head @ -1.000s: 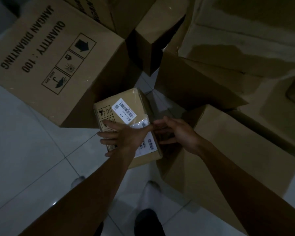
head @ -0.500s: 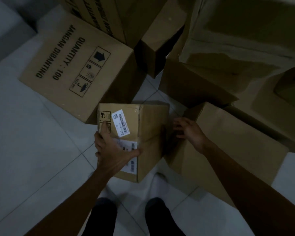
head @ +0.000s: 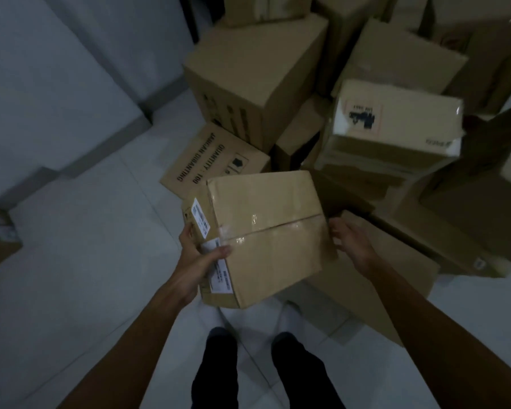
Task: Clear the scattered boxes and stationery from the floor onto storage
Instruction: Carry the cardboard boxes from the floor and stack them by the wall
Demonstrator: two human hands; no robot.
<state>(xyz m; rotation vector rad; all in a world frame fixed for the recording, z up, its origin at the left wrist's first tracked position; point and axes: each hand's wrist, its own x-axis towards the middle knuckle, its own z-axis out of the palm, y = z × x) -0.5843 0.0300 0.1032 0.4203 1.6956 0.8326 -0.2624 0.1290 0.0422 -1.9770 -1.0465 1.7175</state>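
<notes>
a: we've got the small taped box [head: 266, 231] up off the tiled floor [head: 86, 261], held above the person's dark trousers [head: 216, 376], tilted, taped seam on top.

b: grip? we see the left hand [head: 199, 259] clamped on the box's left side, thumb over the top edge by the white labels [head: 201, 218], fingers curled round the label face.

a: agreed. right hand [head: 351, 242] is at the box's right side, fingers bent against it. we'd call that holding, though the contact is partly hidden by the box.

b: around it: just behind the box, the flat carton printed "quantity : 100" [head: 207, 160] lies on the floor. behind-right of the box, a blurred carton with a white-wrapped top [head: 396, 122] sits in the pile.

a: right of the box, under the right forearm, a long low carton [head: 390, 278]. tall carton [head: 257, 84] further behind. grey wall [head: 42, 69] far left of the box.
</notes>
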